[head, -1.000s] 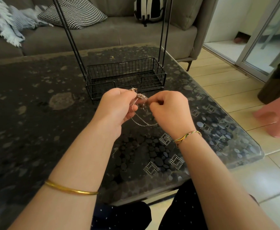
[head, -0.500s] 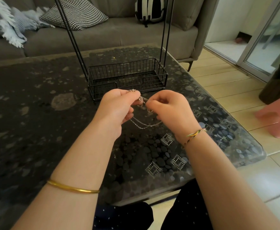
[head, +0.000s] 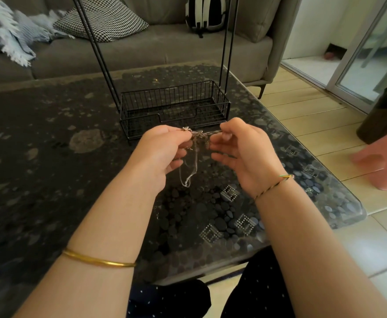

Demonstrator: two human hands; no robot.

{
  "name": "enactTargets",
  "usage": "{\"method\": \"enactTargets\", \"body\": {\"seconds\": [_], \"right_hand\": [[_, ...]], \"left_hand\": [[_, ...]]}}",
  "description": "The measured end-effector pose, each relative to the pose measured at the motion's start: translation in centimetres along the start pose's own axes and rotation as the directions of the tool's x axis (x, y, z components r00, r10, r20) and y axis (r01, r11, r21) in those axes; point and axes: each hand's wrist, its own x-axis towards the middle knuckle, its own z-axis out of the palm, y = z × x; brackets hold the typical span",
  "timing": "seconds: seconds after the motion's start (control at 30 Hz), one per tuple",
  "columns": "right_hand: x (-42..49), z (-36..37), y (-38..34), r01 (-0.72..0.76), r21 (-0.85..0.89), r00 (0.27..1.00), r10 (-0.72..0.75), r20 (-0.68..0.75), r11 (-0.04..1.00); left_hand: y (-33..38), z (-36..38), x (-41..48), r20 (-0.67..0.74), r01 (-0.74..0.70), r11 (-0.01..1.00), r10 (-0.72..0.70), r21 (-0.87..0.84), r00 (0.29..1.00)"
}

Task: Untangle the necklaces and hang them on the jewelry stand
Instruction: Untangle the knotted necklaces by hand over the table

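Observation:
A tangle of thin silver necklaces (head: 197, 135) hangs in the air between my hands, above the table. A loop of chain (head: 189, 173) dangles down from the knot. My left hand (head: 165, 152) pinches the knot's left side with curled fingers. A short way to the right, my right hand (head: 245, 152) pinches a strand stretched out from the knot, its other fingers spread loosely. Just behind my hands stands the black wire jewelry stand (head: 174, 106), a basket base with tall thin uprights running out of the top of the view. Its hanging bar is out of view.
The dark pebble-patterned glass table (head: 50, 157) fills the foreground; its right edge runs near my right arm. A grey sofa (head: 165, 49) with a checked cushion and a striped bag stands behind. A pink stool (head: 385, 159) sits on the floor at right.
My hands have drawn apart, stretching a strand sideways from the knot. My right hand's fingers have loosened and spread. The dangling loop now hangs straight down instead of swinging between my hands.

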Motion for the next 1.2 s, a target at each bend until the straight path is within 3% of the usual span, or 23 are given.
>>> {"method": "enactTargets", "body": {"seconds": [0.23, 0.37, 0.43, 0.53, 0.67, 0.73, 0.93, 1.2], "right_hand": [[0.3, -0.3, 0.4, -0.233, 0.316, 0.972, 0.227, 0.058, 0.919], [0.3, -0.3, 0.6, -0.304, 0.351, 0.952, 0.293, 0.085, 0.886], [0.3, -0.2, 0.5, -0.277, 0.251, 0.960, 0.275, 0.044, 0.928], [0.5, 0.0, 0.7, -0.127, -0.145, 0.990, 0.116, -0.083, 0.981], [1.0, -0.1, 1.8, 0.089, -0.622, 0.976, -0.192, -0.101, 0.778], [0.8, 0.0, 1.7, 0.146, -0.625, 0.974, -0.223, -0.046, 0.767], [0.0, -0.1, 1.0, 0.147, -0.461, 0.988, -0.112, 0.103, 0.875], [0.0, -0.1, 1.1, 0.229, -0.491, 0.973, -0.203, 0.107, 0.841]], "left_hand": [[0.3, 0.4, -0.3, 0.047, 0.019, 0.976, -0.009, -0.216, 0.999], [0.4, 0.5, -0.4, 0.008, -0.029, 0.964, 0.032, -0.265, 0.999], [0.3, 0.4, -0.4, -0.002, -0.032, 0.953, 0.033, -0.302, 0.999], [0.4, 0.2, -0.4, 0.012, -0.022, 0.942, 0.027, -0.334, 1.000], [0.4, 0.1, -0.6, 0.055, 0.012, 0.949, 0.005, -0.316, 0.998], [0.4, 0.1, -0.7, 0.069, 0.028, 0.954, -0.007, -0.298, 0.998], [0.5, 0.0, -0.7, 0.105, 0.052, 0.959, -0.023, -0.278, 0.994], [0.4, -0.3, -0.5, 0.076, 0.017, 0.975, 0.000, -0.222, 0.997]]}}
